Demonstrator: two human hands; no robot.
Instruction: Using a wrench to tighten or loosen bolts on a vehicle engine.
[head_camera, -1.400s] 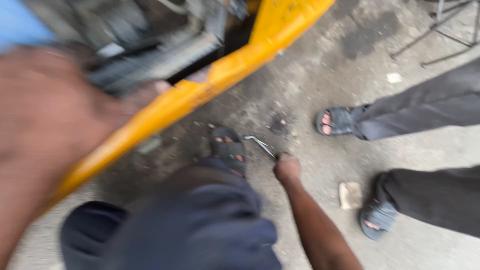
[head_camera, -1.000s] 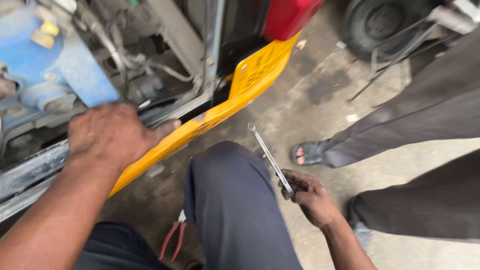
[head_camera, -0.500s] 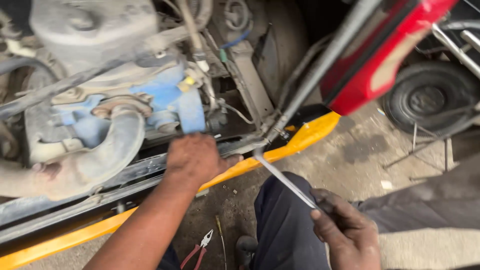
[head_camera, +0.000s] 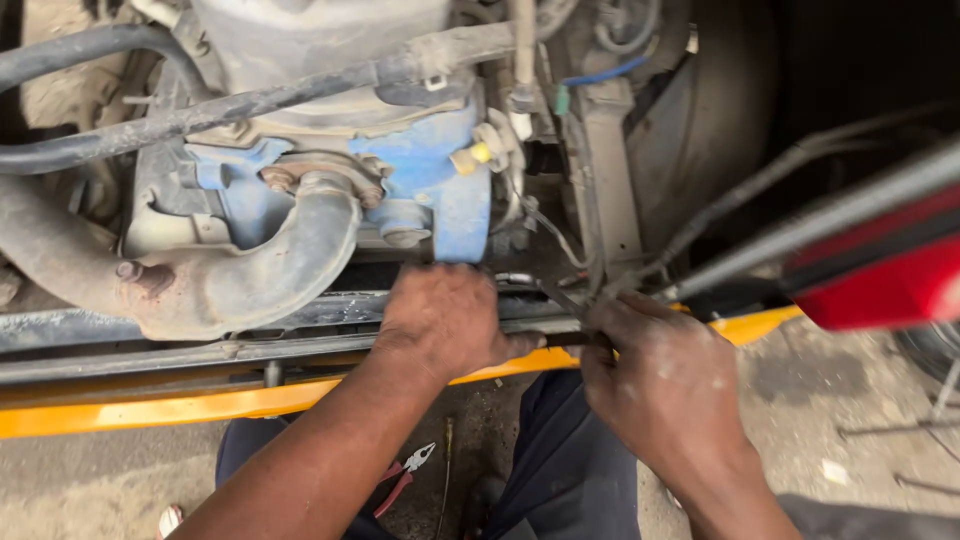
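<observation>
1. Left hand (head_camera: 445, 320) at frame centre, fingers curled down over the dark frame rail (head_camera: 150, 340), thumb side touching a thin metal tool (head_camera: 562, 338); closed grip, whether on rail or tool shaft hard to tell.
2. Right hand (head_camera: 665, 390) right of centre, fist wrapped around the tool's near end, firm narrow hold.
3. Tool lying roughly level between both hands, just above the yellow bumper strip (head_camera: 200, 405), below the blue engine block (head_camera: 440, 190).
4. Progress, judged only: tool brought up to the rail area and seated in both hands; no fastener visibly loosened or removed, so work looks early, most left.
5. Rusty curved pipe (head_camera: 280, 270) at left, untouched.
6. Red-handled pliers (head_camera: 405, 475) on the ground at lower centre, well apart from both hands.
7. Hidden: tool tip and whatever it engages covered by the knuckles; tool type unclear (spanner or rod).
8. Red panel (head_camera: 880, 285) at right edge cut off and blurred; upper right too dark to read.
</observation>
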